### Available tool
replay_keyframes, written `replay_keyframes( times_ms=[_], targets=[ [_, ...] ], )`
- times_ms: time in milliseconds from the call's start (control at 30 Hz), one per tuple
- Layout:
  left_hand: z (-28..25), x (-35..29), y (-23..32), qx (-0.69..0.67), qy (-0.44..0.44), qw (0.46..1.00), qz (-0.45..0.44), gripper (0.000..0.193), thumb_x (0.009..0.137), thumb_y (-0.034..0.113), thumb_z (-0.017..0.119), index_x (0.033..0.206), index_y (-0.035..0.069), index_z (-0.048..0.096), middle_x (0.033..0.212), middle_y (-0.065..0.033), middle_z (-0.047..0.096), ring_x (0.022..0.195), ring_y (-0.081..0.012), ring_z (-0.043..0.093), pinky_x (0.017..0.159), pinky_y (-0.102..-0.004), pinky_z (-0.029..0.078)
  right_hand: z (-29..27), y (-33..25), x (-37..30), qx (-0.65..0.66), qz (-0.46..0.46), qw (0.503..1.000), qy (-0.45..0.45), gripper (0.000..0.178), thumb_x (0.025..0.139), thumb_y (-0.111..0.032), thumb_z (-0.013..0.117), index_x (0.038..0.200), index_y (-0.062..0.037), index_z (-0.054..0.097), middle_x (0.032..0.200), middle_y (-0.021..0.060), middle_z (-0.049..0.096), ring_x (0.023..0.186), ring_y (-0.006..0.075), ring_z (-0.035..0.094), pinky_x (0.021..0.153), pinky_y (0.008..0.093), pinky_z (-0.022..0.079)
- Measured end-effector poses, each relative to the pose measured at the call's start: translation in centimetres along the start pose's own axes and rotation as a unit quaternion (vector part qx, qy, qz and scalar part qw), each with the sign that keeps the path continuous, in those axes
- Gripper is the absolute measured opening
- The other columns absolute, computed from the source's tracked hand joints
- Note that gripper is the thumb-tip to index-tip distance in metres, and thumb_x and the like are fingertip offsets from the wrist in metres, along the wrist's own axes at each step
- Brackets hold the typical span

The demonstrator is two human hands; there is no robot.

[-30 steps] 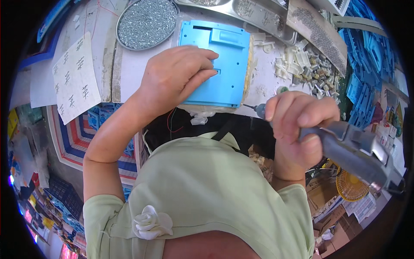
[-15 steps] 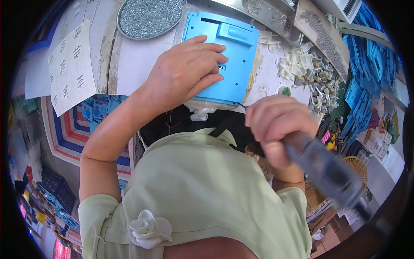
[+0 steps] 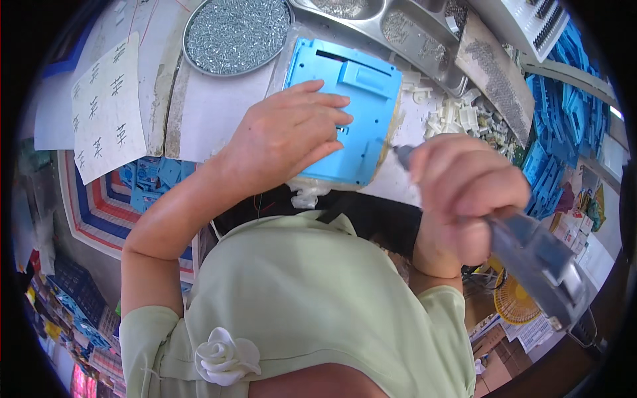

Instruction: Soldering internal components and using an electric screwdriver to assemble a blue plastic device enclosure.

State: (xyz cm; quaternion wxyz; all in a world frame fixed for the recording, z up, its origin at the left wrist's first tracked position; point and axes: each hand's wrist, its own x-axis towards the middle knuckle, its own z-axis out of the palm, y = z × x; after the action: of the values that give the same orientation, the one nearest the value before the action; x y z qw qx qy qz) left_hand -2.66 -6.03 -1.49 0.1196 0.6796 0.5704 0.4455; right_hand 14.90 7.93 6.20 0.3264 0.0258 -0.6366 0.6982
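Observation:
A light-blue plastic casing panel (image 3: 365, 139) lies on the bench in front of me, with small screw holes along its edges and a raised block near its far end. My left hand (image 3: 285, 129) rests on its left part, fingers stretched out across the surface. Gripped in my right hand (image 3: 471, 179) is a dark grey power screwdriver (image 3: 541, 255), held tilted with its body trailing to the lower right. Its nose is just right of the panel's right edge, apart from it. The bit's tip is hard to make out.
A round metal dish of screws (image 3: 235, 36) stands at the far left of the panel. Beyond it are a metal tray (image 3: 424, 43) with small parts, white plastic pieces (image 3: 458, 116) and stacked blue panels (image 3: 567, 99) at the right. A handwritten sheet (image 3: 106, 113) lies left.
My right hand has moved the screwdriver rightward and a little farther out, away from the panel's near right corner. My left hand stays on the panel. The whole view has shifted slightly.

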Motion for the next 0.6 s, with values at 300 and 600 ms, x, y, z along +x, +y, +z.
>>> replay_keyframes(
  times_ms=[300,600],
  targets=[
    [-0.2,0.2,0.0,-0.017,-0.005,1.0,-0.016,0.018,0.08,0.008,0.082,0.092,0.005,0.068,0.107,-0.0068,0.075,0.112,-0.0284,0.07,0.103,-0.0509,0.053,-0.9,0.5,1.1,-0.073,0.009,0.997,-0.006,0.02,0.09,-0.012,0.074,0.086,-0.0051,0.055,0.065,0.0068,0.057,0.056,0.022,0.057,0.058,0.0374,0.052],
    [-0.4,0.4,0.1,-0.016,-0.021,0.999,-0.029,0.018,0.081,0.008,0.082,0.093,0.005,0.069,0.109,-0.0062,0.075,0.113,-0.028,0.07,0.104,-0.0509,0.052,-2.1,1.6,2.9,-0.018,0.03,0.999,-0.041,0.02,0.093,-0.013,0.071,0.085,-0.005,0.054,0.062,0.0063,0.056,0.053,0.0204,0.053,0.057,0.0356,0.049]
  ],
)
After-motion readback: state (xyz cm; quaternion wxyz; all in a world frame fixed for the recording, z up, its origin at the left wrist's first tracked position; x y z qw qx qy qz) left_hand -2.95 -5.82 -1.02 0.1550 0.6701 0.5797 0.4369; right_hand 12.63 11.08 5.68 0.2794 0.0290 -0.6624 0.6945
